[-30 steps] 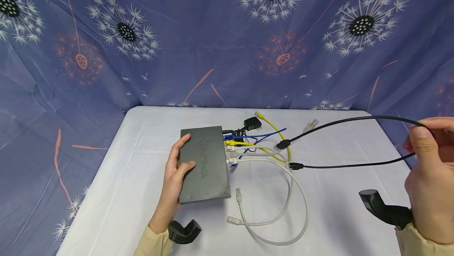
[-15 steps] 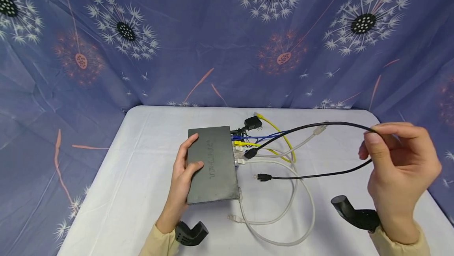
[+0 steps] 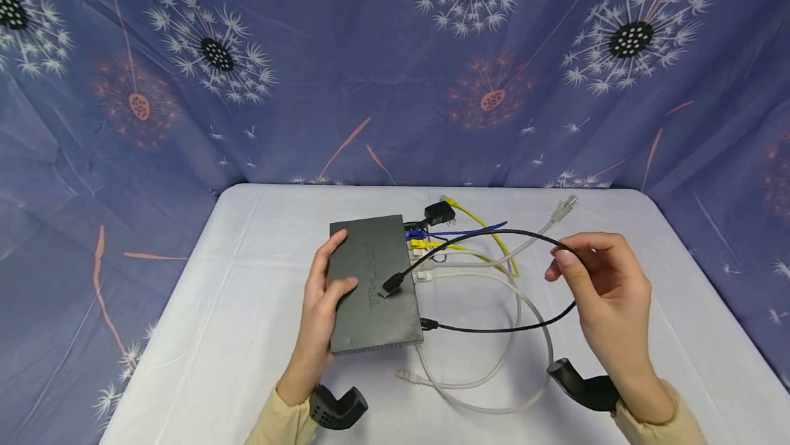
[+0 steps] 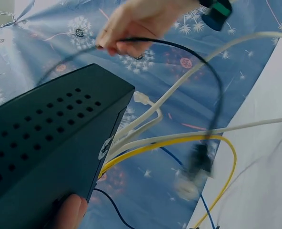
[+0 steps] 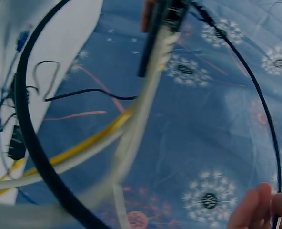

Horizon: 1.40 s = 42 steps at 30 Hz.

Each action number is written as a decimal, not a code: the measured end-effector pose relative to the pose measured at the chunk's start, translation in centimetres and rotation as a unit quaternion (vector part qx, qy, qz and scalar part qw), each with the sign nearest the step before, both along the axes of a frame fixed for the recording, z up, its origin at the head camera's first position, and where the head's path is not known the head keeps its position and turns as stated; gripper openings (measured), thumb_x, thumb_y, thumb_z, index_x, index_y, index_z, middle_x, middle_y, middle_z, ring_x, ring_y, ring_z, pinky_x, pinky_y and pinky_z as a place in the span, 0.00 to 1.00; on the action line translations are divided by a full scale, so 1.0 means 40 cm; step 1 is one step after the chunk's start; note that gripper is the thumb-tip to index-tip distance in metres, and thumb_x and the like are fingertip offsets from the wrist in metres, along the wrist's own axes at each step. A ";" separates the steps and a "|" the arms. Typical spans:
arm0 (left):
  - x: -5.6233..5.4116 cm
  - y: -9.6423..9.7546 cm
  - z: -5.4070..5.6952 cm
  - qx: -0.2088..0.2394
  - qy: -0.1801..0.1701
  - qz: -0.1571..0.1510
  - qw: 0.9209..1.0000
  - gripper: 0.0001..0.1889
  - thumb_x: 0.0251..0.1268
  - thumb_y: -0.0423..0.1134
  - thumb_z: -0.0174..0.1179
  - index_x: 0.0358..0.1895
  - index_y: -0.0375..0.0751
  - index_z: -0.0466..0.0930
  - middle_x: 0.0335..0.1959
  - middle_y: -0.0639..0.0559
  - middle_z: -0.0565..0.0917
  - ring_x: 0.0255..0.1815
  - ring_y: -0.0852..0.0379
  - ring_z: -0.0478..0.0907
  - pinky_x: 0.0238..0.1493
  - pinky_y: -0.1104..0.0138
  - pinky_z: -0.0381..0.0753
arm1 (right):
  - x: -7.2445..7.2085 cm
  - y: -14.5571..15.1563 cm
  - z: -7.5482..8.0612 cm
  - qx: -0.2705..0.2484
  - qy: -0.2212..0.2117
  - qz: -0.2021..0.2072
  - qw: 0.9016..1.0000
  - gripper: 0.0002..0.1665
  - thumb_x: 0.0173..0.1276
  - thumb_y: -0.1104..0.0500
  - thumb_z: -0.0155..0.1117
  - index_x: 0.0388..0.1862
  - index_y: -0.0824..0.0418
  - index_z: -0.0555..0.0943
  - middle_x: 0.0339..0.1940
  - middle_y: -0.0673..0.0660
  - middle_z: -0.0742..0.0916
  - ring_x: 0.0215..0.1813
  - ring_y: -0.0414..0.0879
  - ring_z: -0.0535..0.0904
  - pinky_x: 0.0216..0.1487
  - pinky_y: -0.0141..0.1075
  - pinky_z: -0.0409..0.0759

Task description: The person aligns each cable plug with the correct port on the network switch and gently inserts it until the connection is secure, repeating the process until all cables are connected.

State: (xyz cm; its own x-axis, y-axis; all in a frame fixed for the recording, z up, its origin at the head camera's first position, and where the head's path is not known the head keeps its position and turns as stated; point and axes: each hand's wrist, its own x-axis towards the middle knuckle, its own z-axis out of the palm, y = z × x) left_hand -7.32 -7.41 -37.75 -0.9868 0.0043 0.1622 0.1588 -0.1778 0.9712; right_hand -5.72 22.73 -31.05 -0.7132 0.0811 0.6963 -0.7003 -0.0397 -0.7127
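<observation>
My left hand (image 3: 316,318) grips a black network switch (image 3: 375,246) by its left side, thumb on top. It is held with its ports to the right. My right hand (image 3: 611,304) pinches the middle of a black Ethernet cable (image 3: 494,330), which loops leftward. One black plug (image 3: 392,284) hangs in front of the switch's top in the head view. The other black plug (image 3: 429,324) appears at the port side near its front corner; whether it touches a port cannot be told. In the left wrist view, the switch (image 4: 45,133) shows its vented side, and a blurred plug (image 4: 198,162) dangles.
Grey-white cables (image 3: 535,335), a yellow cable (image 3: 478,222) and a blue cable (image 3: 463,232) run from the ports across the white table (image 3: 247,267). A black power adapter (image 3: 439,212) lies behind. A patterned blue curtain (image 3: 345,88) hangs at the back.
My right hand has moved left with the black cable, bringing its plugs to the switch. My left hand and the switch have shifted slightly right.
</observation>
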 end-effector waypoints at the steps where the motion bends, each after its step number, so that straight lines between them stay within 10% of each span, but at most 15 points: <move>1: 0.000 0.000 0.001 0.006 -0.003 0.000 1.000 0.34 0.60 0.25 0.46 0.72 0.49 0.60 0.73 0.58 0.54 0.73 0.61 0.44 0.66 0.50 0.44 | 0.001 0.002 -0.008 0.020 -0.016 -0.010 1.000 0.10 0.61 0.84 0.51 0.42 0.86 0.70 0.35 0.62 0.82 0.31 0.46 0.80 0.39 0.29 0.77; 7: -0.001 0.002 0.007 0.030 -0.011 -0.008 0.999 0.34 0.61 0.24 0.45 0.72 0.49 0.60 0.73 0.58 0.53 0.72 0.59 0.47 0.64 0.52 0.49 | 0.010 -0.001 -0.052 0.220 -0.086 -0.105 0.966 0.16 0.61 0.82 0.54 0.47 0.75 0.73 0.33 0.55 0.84 0.28 0.38 0.80 0.35 0.25 0.77; 11: 0.000 0.004 0.007 0.011 -0.003 -0.003 1.000 0.33 0.61 0.25 0.46 0.72 0.49 0.61 0.73 0.57 0.52 0.73 0.60 0.44 0.64 0.51 0.47 | 0.009 -0.012 -0.071 0.284 -0.084 -0.098 0.950 0.21 0.58 0.81 0.58 0.50 0.69 0.75 0.31 0.55 0.83 0.27 0.38 0.80 0.35 0.25 0.77; 42: 0.008 0.039 0.013 0.010 0.024 -0.028 0.999 0.34 0.58 0.23 0.47 0.71 0.44 0.59 0.74 0.54 0.50 0.74 0.59 0.38 0.63 0.50 0.48 | -0.008 -0.183 -0.054 0.361 -0.007 0.015 0.933 0.15 0.57 0.69 0.69 0.43 0.55 0.84 0.31 0.42 0.81 0.25 0.33 0.68 0.25 0.28 0.69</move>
State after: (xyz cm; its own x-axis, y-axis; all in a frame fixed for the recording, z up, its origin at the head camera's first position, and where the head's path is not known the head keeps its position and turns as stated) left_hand -6.98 -5.87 -37.23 -0.9762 0.0562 0.2096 0.1939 -0.2075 0.9588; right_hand -6.02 15.42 -33.21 -0.7166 -0.4250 0.5530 -0.6974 0.4343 -0.5700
